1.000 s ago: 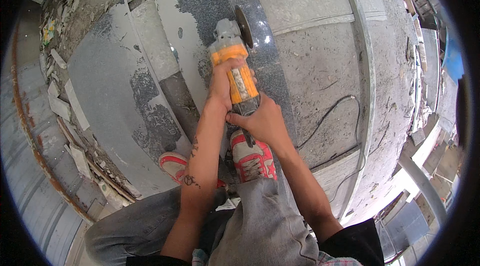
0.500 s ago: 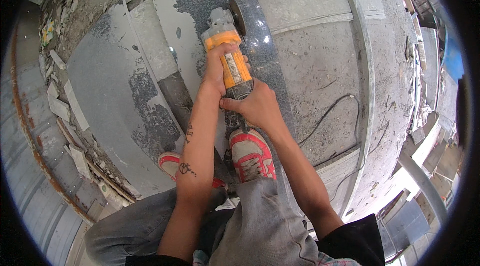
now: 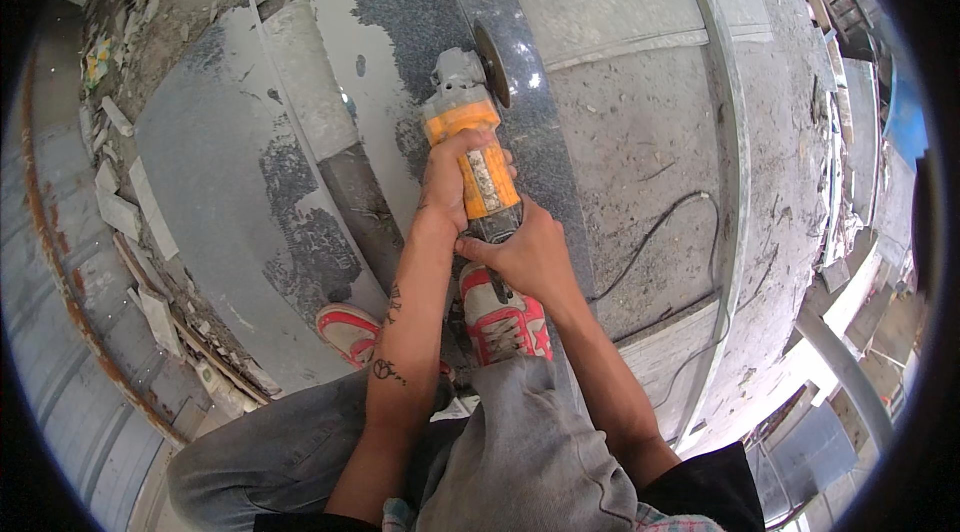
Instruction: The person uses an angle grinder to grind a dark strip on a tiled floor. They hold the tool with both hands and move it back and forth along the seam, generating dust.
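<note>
Both hands grip an orange and grey angle grinder point(image 3: 487, 172) that points away from me. My left hand point(image 3: 452, 177) is closed around its orange body. Behind it, my right hand point(image 3: 530, 247) wraps the dark rear handle. A thin cutting disc point(image 3: 492, 67) stands on edge at the right of the grinder's head, over a dark speckled stone slab point(image 3: 540, 147). A lengthwise line runs up the slab ahead of the disc. Whether the disc touches the stone I cannot tell. One of my red and white shoes point(image 3: 495, 317) is just behind the handle.
A black cord point(image 3: 650, 242) loops over the dusty ground on the right, near a long metal rail point(image 3: 735, 132). Grey-smeared slabs point(image 3: 210, 172) lie on the left. Stone offcuts point(image 3: 120, 212) and a rusty pipe point(image 3: 60, 272) line the far left.
The grinder has come back toward me and slightly right along the slab, with both hands still on it. My feet have stayed about where they were.
</note>
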`<control>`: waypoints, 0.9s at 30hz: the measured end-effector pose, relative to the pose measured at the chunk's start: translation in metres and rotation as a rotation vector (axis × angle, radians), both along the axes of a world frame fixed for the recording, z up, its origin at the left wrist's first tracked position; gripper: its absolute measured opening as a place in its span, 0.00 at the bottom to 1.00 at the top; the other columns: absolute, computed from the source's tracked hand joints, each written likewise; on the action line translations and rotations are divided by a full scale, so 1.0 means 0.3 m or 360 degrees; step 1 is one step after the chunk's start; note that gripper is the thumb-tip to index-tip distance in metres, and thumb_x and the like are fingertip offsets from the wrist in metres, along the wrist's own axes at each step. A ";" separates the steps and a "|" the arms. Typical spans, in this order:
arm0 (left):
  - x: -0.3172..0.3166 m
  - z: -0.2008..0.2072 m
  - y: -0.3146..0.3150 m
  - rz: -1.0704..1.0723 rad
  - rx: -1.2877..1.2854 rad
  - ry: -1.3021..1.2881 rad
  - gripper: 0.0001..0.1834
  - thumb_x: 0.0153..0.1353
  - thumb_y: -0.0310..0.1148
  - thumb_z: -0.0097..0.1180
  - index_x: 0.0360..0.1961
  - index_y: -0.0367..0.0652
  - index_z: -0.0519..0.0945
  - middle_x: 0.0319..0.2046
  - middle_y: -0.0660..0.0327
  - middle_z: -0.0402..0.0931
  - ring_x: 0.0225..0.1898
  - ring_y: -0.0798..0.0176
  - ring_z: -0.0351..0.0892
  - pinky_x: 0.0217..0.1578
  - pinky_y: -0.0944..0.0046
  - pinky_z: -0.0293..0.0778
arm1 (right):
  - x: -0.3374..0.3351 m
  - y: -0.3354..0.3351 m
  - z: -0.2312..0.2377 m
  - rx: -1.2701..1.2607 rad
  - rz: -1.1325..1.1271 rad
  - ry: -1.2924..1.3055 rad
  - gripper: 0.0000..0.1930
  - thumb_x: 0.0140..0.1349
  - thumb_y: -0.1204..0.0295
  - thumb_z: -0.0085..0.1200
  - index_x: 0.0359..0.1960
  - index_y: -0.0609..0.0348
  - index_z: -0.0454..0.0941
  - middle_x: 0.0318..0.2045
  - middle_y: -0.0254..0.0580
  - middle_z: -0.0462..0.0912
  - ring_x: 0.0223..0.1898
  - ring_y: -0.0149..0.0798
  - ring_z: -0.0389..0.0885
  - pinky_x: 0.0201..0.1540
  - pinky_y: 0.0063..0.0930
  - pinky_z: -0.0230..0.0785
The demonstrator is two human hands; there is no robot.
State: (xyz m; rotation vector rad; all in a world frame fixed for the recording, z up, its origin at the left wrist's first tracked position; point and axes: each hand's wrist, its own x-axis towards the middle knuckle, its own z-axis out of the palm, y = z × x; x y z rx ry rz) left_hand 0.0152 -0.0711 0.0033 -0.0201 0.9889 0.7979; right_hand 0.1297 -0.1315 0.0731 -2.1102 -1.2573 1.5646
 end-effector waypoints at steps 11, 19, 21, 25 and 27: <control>0.001 0.010 -0.023 -0.0038 -0.0035 0.0027 0.20 0.52 0.38 0.58 0.42 0.37 0.73 0.26 0.54 0.76 0.25 0.57 0.80 0.26 0.58 0.79 | 0.005 -0.020 0.007 -0.0090 0.0017 -0.0007 0.31 0.39 0.58 0.72 0.40 0.69 0.77 0.34 0.56 0.84 0.40 0.51 0.84 0.45 0.38 0.73; -0.021 -0.014 0.106 -0.0081 0.0088 0.0113 0.23 0.50 0.40 0.56 0.44 0.38 0.71 0.27 0.54 0.75 0.26 0.56 0.79 0.29 0.57 0.79 | -0.012 0.094 -0.034 0.0009 0.0056 0.0018 0.31 0.38 0.57 0.72 0.39 0.70 0.77 0.34 0.58 0.83 0.39 0.53 0.83 0.45 0.39 0.72; -0.023 -0.013 0.110 -0.0085 0.0084 0.0133 0.23 0.50 0.40 0.56 0.44 0.38 0.71 0.27 0.53 0.75 0.27 0.56 0.79 0.29 0.57 0.79 | -0.014 0.103 -0.024 -0.0038 0.0062 0.0003 0.32 0.38 0.57 0.72 0.39 0.70 0.77 0.34 0.58 0.83 0.39 0.53 0.83 0.45 0.39 0.72; -0.005 0.013 0.069 -0.0062 0.0059 0.0152 0.22 0.51 0.40 0.57 0.44 0.37 0.71 0.26 0.54 0.75 0.25 0.57 0.79 0.27 0.58 0.79 | -0.005 0.068 -0.015 -0.0054 0.0084 -0.0049 0.32 0.38 0.57 0.72 0.40 0.69 0.76 0.35 0.57 0.83 0.39 0.53 0.83 0.45 0.38 0.73; 0.002 0.025 0.028 -0.0041 0.0025 0.0135 0.22 0.51 0.39 0.58 0.43 0.37 0.71 0.25 0.54 0.75 0.24 0.58 0.79 0.26 0.58 0.79 | -0.001 0.024 -0.008 -0.0016 0.0064 -0.0024 0.31 0.38 0.57 0.72 0.40 0.69 0.76 0.35 0.56 0.83 0.39 0.52 0.84 0.44 0.38 0.73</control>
